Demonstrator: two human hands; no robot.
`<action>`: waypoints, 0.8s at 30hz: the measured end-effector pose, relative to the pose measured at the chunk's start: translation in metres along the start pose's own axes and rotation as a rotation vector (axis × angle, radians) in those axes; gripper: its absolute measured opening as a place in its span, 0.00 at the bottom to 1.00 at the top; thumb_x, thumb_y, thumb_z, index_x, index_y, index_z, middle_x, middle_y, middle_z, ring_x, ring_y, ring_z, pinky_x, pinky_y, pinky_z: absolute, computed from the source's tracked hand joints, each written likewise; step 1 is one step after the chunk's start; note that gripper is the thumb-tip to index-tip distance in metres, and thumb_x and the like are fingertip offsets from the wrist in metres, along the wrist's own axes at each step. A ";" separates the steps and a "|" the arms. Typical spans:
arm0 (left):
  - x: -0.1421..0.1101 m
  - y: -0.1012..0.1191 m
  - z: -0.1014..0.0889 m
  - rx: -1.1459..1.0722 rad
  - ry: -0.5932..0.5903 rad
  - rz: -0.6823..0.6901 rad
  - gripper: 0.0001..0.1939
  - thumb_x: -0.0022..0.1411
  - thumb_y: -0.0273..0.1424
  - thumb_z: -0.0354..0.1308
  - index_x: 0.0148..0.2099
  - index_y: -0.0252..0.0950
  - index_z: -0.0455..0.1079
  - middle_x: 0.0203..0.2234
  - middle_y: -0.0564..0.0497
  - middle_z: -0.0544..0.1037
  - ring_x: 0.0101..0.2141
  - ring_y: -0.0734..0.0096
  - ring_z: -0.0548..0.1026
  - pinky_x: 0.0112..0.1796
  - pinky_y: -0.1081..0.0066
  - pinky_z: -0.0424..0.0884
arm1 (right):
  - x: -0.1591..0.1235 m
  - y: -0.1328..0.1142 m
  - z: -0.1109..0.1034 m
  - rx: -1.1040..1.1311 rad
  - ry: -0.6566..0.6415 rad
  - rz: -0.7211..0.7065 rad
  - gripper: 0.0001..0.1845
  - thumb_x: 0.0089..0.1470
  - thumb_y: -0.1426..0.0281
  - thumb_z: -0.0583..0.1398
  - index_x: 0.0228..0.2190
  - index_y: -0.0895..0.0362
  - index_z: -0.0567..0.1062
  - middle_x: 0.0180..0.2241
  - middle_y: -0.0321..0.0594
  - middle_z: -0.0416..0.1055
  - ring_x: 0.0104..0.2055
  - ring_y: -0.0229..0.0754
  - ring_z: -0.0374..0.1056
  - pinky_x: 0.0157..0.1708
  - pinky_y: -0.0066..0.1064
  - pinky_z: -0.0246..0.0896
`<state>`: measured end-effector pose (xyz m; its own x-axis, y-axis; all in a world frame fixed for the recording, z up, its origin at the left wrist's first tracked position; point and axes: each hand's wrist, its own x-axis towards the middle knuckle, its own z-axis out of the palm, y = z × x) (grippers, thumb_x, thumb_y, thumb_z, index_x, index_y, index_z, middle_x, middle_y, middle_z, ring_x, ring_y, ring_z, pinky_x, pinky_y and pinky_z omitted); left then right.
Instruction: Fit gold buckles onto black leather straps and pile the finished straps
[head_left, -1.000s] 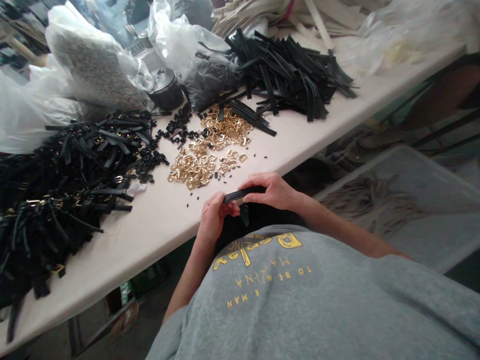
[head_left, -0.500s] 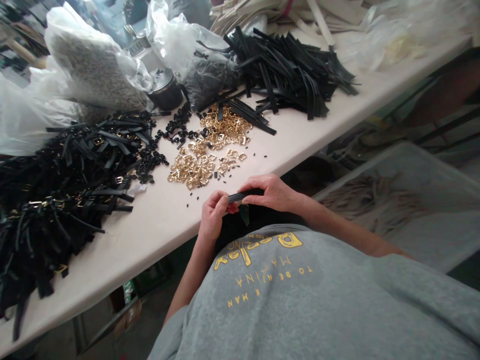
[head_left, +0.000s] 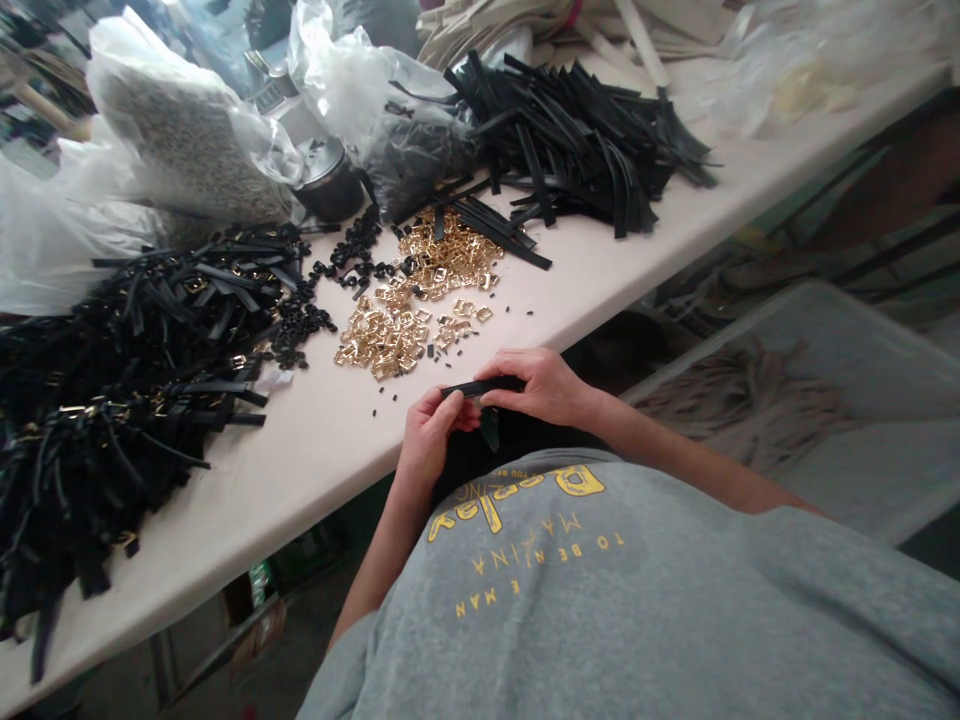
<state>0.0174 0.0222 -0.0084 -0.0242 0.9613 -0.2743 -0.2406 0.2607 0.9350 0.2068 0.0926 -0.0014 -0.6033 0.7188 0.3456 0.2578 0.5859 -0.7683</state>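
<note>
A short black strap (head_left: 476, 386) stretches between my two hands, just off the table's near edge. My left hand (head_left: 433, 418) pinches its left end between thumb and fingers. On the other end, my right hand (head_left: 536, 382) is closed, fingers on top and thumb below. A dark end hangs beneath the hands; I cannot tell whether it belongs to the same strap. Beyond them on the table lie gold buckles (head_left: 386, 335) in a loose heap, with small black loops (head_left: 300, 325) to their left.
Black straps with buckles (head_left: 135, 350) are piled along the table's left side. Loose black straps (head_left: 577, 140) lie at the back right. A dark metal mug (head_left: 326, 180) stands beside filled plastic bags (head_left: 187, 130). Below at right is a clear bin (head_left: 892, 450) holding beige strips.
The strap between my hands has turned slightly, and its left end now shows above my left thumb. My left fingers have shifted a little; my right hand has barely moved.
</note>
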 end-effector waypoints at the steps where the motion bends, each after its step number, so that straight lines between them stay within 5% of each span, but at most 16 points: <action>1: 0.000 0.000 0.000 -0.041 -0.001 -0.025 0.15 0.56 0.42 0.65 0.34 0.34 0.73 0.23 0.52 0.78 0.22 0.77 0.74 0.26 0.77 0.70 | 0.000 0.000 0.001 0.012 0.010 -0.003 0.09 0.56 0.67 0.65 0.38 0.58 0.78 0.36 0.40 0.78 0.38 0.40 0.73 0.40 0.32 0.66; 7: 0.005 -0.002 -0.002 -0.081 0.074 -0.006 0.15 0.54 0.42 0.66 0.33 0.34 0.72 0.21 0.53 0.77 0.21 0.77 0.74 0.25 0.77 0.70 | -0.002 0.002 0.001 -0.023 0.058 0.013 0.07 0.56 0.69 0.65 0.38 0.58 0.77 0.36 0.40 0.77 0.37 0.40 0.72 0.40 0.31 0.65; 11: 0.004 -0.004 -0.001 0.158 0.222 0.375 0.09 0.55 0.35 0.66 0.36 0.36 0.72 0.26 0.54 0.77 0.24 0.76 0.75 0.29 0.74 0.73 | -0.001 0.003 0.000 -0.160 0.078 -0.030 0.03 0.55 0.72 0.63 0.30 0.57 0.73 0.29 0.36 0.73 0.31 0.37 0.68 0.33 0.28 0.60; 16: -0.003 -0.002 0.000 0.628 0.130 0.955 0.08 0.58 0.22 0.61 0.37 0.40 0.72 0.35 0.52 0.78 0.37 0.71 0.77 0.40 0.67 0.74 | 0.003 0.001 -0.003 -0.163 0.228 -0.139 0.07 0.52 0.78 0.59 0.28 0.55 0.68 0.31 0.37 0.72 0.34 0.38 0.68 0.36 0.30 0.62; 24: -0.004 0.002 0.000 0.875 0.119 1.118 0.10 0.58 0.19 0.59 0.38 0.41 0.70 0.36 0.53 0.77 0.37 0.72 0.76 0.40 0.68 0.73 | 0.002 0.003 -0.007 -0.117 0.307 -0.200 0.09 0.50 0.81 0.58 0.29 0.54 0.67 0.32 0.36 0.71 0.34 0.38 0.68 0.36 0.30 0.64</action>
<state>0.0176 0.0187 -0.0056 0.1106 0.6928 0.7126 0.6252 -0.6058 0.4920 0.2114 0.0983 0.0010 -0.4010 0.6538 0.6416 0.2528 0.7522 -0.6085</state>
